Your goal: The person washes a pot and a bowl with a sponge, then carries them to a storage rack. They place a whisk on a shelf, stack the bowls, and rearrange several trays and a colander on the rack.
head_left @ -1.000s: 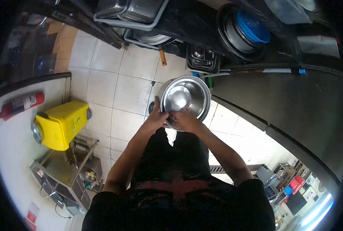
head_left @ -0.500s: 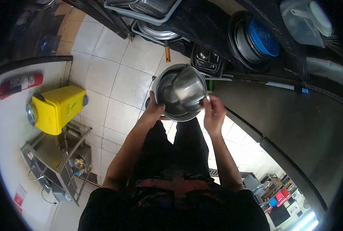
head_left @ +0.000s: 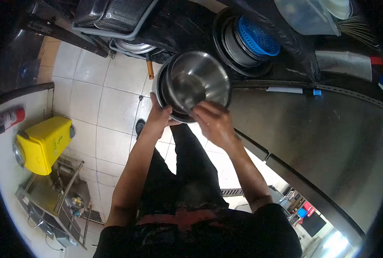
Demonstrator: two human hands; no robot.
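Observation:
My left hand [head_left: 159, 115] grips the left side of a large metal bowl [head_left: 158, 86], thumb over its rim. A smaller shiny steel bowl [head_left: 198, 77] is tilted within the mouth of the large one, with its inside facing up toward me. My right hand [head_left: 215, 123] is closed on the near edge of this smaller bowl; its fingertips are partly hidden. Both bowls are held in the air in front of my legs, close to the shelf. The bottom of the large bowl is covered by the smaller one.
A blue plastic basket [head_left: 256, 38] sits on stacked round pans on the dark shelf, with a whisk [head_left: 358, 31] farther right. The steel surface [head_left: 299, 124] runs along my right. A yellow bin [head_left: 47, 144] and a steel stand [head_left: 49, 193] are to the left.
The smaller bowl has turned so its inside shows, and my right hand has moved inward over the rim. The view has shifted, with the shelf items and bin farther left.

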